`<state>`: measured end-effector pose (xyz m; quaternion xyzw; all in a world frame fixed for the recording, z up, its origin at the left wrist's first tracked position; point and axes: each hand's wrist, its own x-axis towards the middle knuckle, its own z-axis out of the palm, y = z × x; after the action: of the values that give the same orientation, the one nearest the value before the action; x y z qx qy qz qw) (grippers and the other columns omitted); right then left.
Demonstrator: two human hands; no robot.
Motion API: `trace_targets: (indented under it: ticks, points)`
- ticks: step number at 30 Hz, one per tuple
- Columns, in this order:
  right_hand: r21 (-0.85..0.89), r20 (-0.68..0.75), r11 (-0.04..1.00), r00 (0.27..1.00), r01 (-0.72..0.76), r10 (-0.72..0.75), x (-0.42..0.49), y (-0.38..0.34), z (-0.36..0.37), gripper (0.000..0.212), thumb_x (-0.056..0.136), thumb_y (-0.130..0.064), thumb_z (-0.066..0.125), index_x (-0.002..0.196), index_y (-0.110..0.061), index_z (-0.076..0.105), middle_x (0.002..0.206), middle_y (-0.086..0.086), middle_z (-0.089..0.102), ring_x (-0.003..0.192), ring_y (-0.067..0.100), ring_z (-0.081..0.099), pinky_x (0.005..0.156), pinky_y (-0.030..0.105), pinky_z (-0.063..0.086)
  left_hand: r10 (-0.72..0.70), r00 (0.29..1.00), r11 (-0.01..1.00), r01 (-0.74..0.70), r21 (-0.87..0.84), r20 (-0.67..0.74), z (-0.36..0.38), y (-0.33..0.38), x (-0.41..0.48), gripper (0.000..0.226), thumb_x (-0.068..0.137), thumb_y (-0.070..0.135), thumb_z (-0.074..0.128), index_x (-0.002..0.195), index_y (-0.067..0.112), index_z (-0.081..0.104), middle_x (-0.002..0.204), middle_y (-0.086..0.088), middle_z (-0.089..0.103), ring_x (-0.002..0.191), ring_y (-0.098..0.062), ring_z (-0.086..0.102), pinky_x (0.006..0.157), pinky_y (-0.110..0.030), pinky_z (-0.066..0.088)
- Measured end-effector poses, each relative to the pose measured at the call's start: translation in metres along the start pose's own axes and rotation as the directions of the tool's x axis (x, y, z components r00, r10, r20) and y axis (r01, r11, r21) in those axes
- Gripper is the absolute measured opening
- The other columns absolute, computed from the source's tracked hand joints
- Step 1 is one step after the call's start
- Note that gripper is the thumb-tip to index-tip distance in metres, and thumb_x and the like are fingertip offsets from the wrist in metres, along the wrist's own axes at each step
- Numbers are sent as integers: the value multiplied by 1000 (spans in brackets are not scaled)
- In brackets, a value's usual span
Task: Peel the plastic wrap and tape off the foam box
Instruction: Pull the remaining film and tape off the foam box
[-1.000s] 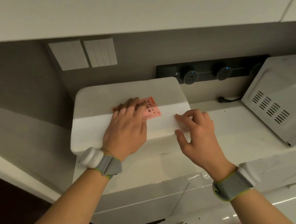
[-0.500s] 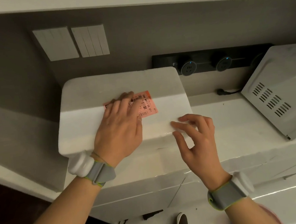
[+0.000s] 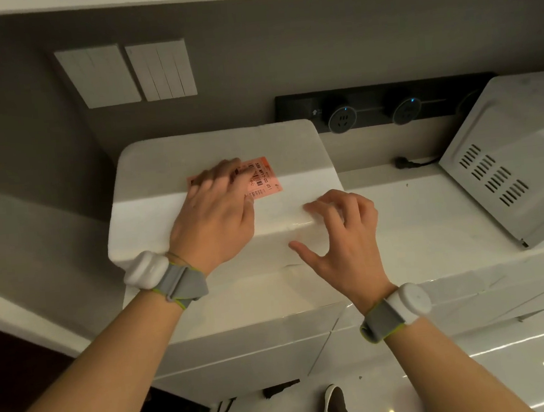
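White countertop point(image 3: 414, 212) carries the foam box point(image 3: 219, 151), with a microwave point(image 3: 509, 166) to the box's right. Your left hand point(image 3: 213, 218) lies flat on the box's top, fingers straight, partly covering its orange label point(image 3: 263, 181). Your right hand point(image 3: 340, 242) sets bent fingertips on the box's front right edge, thumb spread apart. Whether it pinches any wrap cannot be told.

Left hand point(image 3: 213, 218) lies flat; right hand point(image 3: 341, 245) half-curled, thumb spread.

White microwave point(image 3: 509, 163) on counter point(image 3: 431, 220), wall switches point(image 3: 128, 73), black socket rail point(image 3: 370, 106) (blue-lit rings), shoe point(image 3: 333, 406) on floor point(image 3: 447, 388)
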<state>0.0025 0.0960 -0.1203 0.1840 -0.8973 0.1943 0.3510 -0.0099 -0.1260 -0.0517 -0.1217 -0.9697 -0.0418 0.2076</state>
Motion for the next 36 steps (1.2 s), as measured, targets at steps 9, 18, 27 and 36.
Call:
trace_targets:
  ticks: [9,18,27,36]
  points:
    - [1,-13,999,999,46,-45,8,6,4,55,81,-50,72,124,-19,59,126,2,51,116,27,44,97,34,29,-30,996,999,33,-40,80,4,-6,16,48,92,26,43,140,19,46,147,-3,44,128,-29,44,107,-41,34]
    - [-29,-31,996,996,88,-89,13,4,4,44,83,-37,68,121,-17,61,128,7,59,115,35,50,94,41,38,-36,994,997,43,-63,107,9,-12,25,46,95,27,41,140,21,45,147,-2,43,129,-27,43,108,-40,33]
    - [-42,-95,985,981,165,-168,16,10,2,27,86,-19,63,112,-18,56,119,7,63,107,33,54,84,41,41,-42,993,997,49,-61,109,11,-15,28,44,95,28,42,138,21,46,144,-2,45,126,-28,45,105,-41,36]
    - [-24,-79,984,981,174,-176,13,8,-1,9,87,-18,63,91,-12,68,117,9,64,111,34,55,85,41,40,-39,993,998,44,-53,107,9,-15,28,44,95,27,42,138,20,46,143,-3,46,126,-28,46,104,-41,37]
